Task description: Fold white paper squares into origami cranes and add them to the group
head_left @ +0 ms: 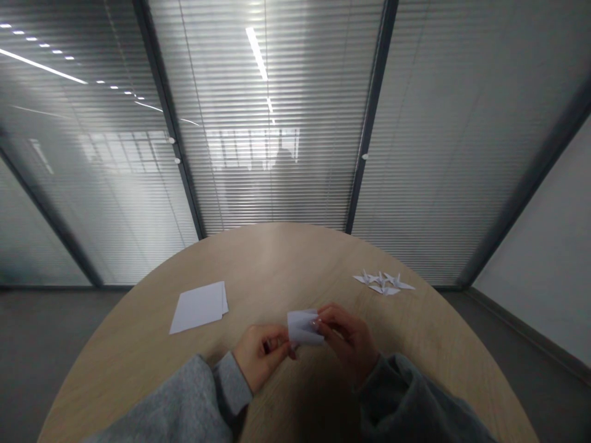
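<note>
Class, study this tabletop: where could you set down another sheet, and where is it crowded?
Bare wood shows between the white paper stack and the paper cranes, up to the table's far edge, and right of the right hand, below the cranes. Crowded where the left hand and right hand hold the folded sheet.

Matt white paper (303, 328), smooth pale wood tabletop (270, 261).
</note>
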The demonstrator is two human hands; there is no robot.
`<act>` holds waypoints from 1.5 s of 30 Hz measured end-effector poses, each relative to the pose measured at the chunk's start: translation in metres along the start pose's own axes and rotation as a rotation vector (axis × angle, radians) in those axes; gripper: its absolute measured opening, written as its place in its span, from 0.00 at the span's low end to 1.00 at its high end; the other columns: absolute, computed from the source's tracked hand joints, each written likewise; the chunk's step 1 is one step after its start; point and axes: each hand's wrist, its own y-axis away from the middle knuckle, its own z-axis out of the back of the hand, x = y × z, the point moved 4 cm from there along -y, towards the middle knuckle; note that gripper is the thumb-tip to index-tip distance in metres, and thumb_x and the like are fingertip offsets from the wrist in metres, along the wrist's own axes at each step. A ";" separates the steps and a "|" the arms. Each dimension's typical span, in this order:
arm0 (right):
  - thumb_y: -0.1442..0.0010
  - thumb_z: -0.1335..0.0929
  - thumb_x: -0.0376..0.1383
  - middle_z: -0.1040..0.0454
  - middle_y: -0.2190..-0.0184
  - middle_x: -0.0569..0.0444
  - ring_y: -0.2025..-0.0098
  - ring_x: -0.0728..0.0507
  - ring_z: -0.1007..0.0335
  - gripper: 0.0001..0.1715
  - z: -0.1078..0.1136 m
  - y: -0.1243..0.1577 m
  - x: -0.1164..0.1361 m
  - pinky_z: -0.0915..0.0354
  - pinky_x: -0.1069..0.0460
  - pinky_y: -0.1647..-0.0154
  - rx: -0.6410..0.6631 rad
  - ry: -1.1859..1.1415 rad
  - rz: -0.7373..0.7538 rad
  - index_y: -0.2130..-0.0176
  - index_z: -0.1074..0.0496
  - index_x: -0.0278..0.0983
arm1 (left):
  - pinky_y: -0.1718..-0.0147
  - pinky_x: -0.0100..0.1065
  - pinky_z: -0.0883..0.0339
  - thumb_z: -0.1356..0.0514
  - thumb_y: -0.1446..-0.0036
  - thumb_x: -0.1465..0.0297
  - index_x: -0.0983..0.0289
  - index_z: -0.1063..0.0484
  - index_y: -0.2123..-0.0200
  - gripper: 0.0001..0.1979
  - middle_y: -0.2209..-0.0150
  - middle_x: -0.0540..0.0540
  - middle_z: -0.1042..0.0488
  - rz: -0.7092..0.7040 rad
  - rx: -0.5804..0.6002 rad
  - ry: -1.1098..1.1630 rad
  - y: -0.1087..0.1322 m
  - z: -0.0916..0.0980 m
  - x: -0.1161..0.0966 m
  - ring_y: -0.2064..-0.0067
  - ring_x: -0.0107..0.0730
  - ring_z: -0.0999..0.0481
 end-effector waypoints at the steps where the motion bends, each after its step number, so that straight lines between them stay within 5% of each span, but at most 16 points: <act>1: 0.44 0.34 0.44 0.31 0.75 0.53 0.73 0.48 0.33 0.15 0.000 0.000 -0.004 0.35 0.55 0.75 -0.006 -0.021 -0.048 0.76 0.31 0.36 | 0.82 0.27 0.53 0.45 0.44 0.60 0.68 0.23 0.72 0.18 0.83 0.50 0.33 -0.008 0.001 0.018 0.000 0.000 -0.001 0.82 0.24 0.44; 10: 0.47 0.34 0.50 0.35 0.80 0.57 0.76 0.49 0.37 0.21 -0.001 0.000 -0.008 0.37 0.55 0.76 -0.049 -0.102 -0.258 0.76 0.31 0.35 | 0.74 0.29 0.39 0.47 0.43 0.55 0.67 0.23 0.73 0.22 0.75 0.57 0.23 -0.078 -0.024 0.149 -0.001 0.003 -0.007 0.71 0.33 0.28; 21: 0.57 0.29 0.45 0.34 0.81 0.59 0.77 0.50 0.39 0.16 -0.007 0.000 -0.017 0.40 0.55 0.77 -0.004 -0.194 -0.374 0.77 0.31 0.35 | 0.76 0.29 0.42 0.46 0.46 0.52 0.68 0.25 0.73 0.24 0.77 0.55 0.24 0.004 -0.064 0.243 -0.003 0.004 -0.005 0.78 0.27 0.35; 26: 0.58 0.28 0.47 0.35 0.82 0.59 0.79 0.50 0.39 0.18 -0.011 0.003 -0.022 0.42 0.55 0.78 0.016 -0.191 -0.404 0.80 0.34 0.36 | 0.82 0.27 0.52 0.45 0.48 0.48 0.69 0.25 0.73 0.27 0.80 0.53 0.29 0.029 -0.041 0.230 -0.002 0.003 -0.004 0.82 0.22 0.45; 32: 0.56 0.29 0.52 0.36 0.82 0.59 0.79 0.51 0.40 0.23 -0.013 0.004 -0.020 0.42 0.55 0.78 0.065 -0.217 -0.411 0.79 0.34 0.35 | 0.81 0.28 0.52 0.46 0.48 0.48 0.69 0.26 0.77 0.28 0.82 0.52 0.31 0.037 -0.056 0.239 -0.003 0.004 -0.004 0.82 0.23 0.45; 39: 0.51 0.31 0.56 0.34 0.81 0.62 0.80 0.50 0.37 0.35 -0.015 0.004 -0.013 0.40 0.54 0.77 0.063 -0.392 -0.386 0.53 0.39 0.36 | 0.84 0.25 0.53 0.44 0.50 0.48 0.68 0.29 0.75 0.26 0.81 0.53 0.27 0.071 -0.066 0.338 -0.004 0.003 -0.003 0.84 0.21 0.44; 45: 0.57 0.28 0.55 0.27 0.75 0.54 0.75 0.48 0.32 0.29 -0.022 0.008 -0.022 0.38 0.54 0.75 0.190 -0.296 -0.459 0.66 0.29 0.34 | 0.84 0.25 0.51 0.43 0.50 0.48 0.68 0.28 0.73 0.25 0.80 0.54 0.26 0.033 -0.042 0.351 -0.004 0.002 -0.002 0.84 0.21 0.41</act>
